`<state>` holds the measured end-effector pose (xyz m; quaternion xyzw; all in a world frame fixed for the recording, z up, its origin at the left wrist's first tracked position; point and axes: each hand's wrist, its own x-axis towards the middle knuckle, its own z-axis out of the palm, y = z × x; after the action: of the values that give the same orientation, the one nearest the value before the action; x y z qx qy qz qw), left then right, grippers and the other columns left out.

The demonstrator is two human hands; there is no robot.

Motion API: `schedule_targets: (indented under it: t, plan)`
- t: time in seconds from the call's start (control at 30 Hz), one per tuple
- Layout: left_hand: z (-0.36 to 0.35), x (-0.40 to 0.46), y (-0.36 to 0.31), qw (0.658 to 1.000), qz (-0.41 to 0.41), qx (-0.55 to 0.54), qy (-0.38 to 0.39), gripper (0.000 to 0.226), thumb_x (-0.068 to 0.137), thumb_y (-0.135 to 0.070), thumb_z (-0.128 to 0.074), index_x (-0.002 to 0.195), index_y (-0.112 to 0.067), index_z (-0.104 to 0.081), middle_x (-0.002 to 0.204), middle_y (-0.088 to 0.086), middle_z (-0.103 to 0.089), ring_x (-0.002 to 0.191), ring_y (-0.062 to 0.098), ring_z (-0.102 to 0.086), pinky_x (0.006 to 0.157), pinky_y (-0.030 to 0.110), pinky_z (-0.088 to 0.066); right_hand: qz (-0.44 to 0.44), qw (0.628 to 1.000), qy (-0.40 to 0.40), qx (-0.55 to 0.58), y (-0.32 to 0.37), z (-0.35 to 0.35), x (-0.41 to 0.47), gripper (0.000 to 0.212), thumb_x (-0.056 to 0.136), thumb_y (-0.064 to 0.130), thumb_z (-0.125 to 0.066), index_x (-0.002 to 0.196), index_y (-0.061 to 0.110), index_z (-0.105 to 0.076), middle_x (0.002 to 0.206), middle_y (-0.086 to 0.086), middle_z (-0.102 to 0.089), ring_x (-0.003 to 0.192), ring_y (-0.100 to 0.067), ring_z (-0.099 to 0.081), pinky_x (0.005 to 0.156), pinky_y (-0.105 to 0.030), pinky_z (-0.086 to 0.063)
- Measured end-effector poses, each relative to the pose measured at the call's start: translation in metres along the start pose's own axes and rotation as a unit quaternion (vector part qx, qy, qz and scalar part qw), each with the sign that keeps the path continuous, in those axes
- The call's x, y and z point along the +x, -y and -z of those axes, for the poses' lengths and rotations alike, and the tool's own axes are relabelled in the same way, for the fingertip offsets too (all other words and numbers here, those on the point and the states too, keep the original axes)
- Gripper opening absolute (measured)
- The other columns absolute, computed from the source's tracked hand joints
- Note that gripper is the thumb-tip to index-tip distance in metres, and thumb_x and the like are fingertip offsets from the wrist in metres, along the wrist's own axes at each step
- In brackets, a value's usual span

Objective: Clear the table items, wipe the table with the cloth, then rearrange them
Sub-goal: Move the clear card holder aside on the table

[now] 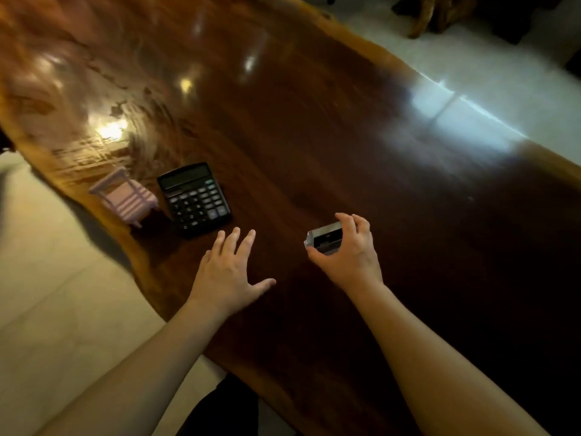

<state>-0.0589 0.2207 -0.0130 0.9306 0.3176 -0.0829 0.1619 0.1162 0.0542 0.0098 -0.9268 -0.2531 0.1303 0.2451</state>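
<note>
A black calculator (194, 199) lies flat on the dark glossy wooden table (330, 136), near its left edge. Left of it stands a small pink toy chair (125, 196). My left hand (228, 272) hovers flat with fingers spread, just below and right of the calculator, holding nothing. To the right, my right hand (349, 250) curls over a small silver and black box (323, 239), fingers on its far side and thumb on its near side, low over the tabletop. No cloth is in view.
The table has an irregular natural edge running diagonally at left, with pale tiled floor (47, 294) beyond it. More floor shows at upper right, with dark wooden furniture legs (440, 14) at the top. Lamp glare reflects on the tabletop.
</note>
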Motion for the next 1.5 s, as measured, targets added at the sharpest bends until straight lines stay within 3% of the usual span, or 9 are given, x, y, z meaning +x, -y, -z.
schedule_targets:
  t: [0.33,0.53,0.93,1.1,1.3,1.5]
  plan:
    - [0.012,0.012,0.09,0.996,0.073,-0.056,-0.004,0.11,0.075,-0.081,-0.058,0.159,-0.033,-0.007,0.169,0.003,-0.013,0.155,0.029,-0.005,0.12,0.052,-0.026,0.057,0.996,0.07,-0.011,0.1,-0.073,0.08,0.092,0.074,0.059,-0.079,0.148,0.029,-0.034,0.153,-0.004,-0.029,0.136,-0.025,-0.036,0.104,-0.046,-0.046]
    - [0.015,0.02,0.124,0.993,0.088,-0.068,-0.033,0.106,0.077,-0.081,-0.057,0.159,-0.032,-0.009,0.168,0.004,-0.015,0.155,0.03,-0.007,0.12,0.049,-0.021,0.042,0.995,0.081,-0.031,0.125,-0.105,0.112,0.091,0.077,0.057,-0.079,0.149,0.026,-0.033,0.154,-0.007,-0.026,0.138,-0.027,-0.034,0.106,-0.048,-0.044]
    - [0.012,0.023,0.125,0.99,0.092,-0.091,-0.047,0.106,0.077,-0.078,-0.061,0.158,-0.034,-0.011,0.168,0.002,-0.016,0.155,0.028,-0.008,0.115,0.041,-0.014,0.022,0.995,0.098,-0.023,0.123,-0.127,0.123,0.095,0.075,0.06,-0.078,0.15,0.026,-0.032,0.153,-0.006,-0.026,0.137,-0.028,-0.036,0.103,-0.048,-0.045]
    - [0.014,0.026,0.119,0.99,0.097,-0.097,-0.039,0.106,0.076,-0.078,-0.061,0.158,-0.035,-0.011,0.168,0.001,-0.016,0.155,0.026,-0.008,0.118,0.044,-0.019,0.01,0.992,0.122,-0.021,0.121,-0.125,0.127,0.102,0.073,0.062,-0.081,0.153,0.027,-0.027,0.156,-0.004,-0.022,0.138,-0.029,-0.037,0.105,-0.05,-0.045]
    - [0.022,0.031,0.116,0.989,0.087,-0.119,-0.005,0.105,0.078,-0.074,-0.064,0.158,-0.037,-0.009,0.168,-0.001,-0.017,0.154,0.024,-0.013,0.118,0.046,-0.024,-0.01,0.989,0.15,-0.009,0.116,-0.119,0.123,0.12,0.067,0.067,-0.081,0.158,0.033,-0.012,0.167,-0.006,-0.012,0.15,-0.031,-0.021,0.111,-0.056,-0.034]
    - [0.031,0.047,0.1,0.987,0.053,-0.15,0.024,0.102,0.079,-0.069,-0.067,0.157,-0.037,-0.01,0.165,-0.002,-0.022,0.151,0.022,-0.021,0.116,0.049,-0.032,-0.035,0.992,0.118,0.021,0.092,-0.099,0.094,0.113,0.069,0.072,-0.075,0.156,0.038,-0.011,0.166,-0.001,-0.017,0.149,-0.027,-0.024,0.111,-0.054,-0.036]
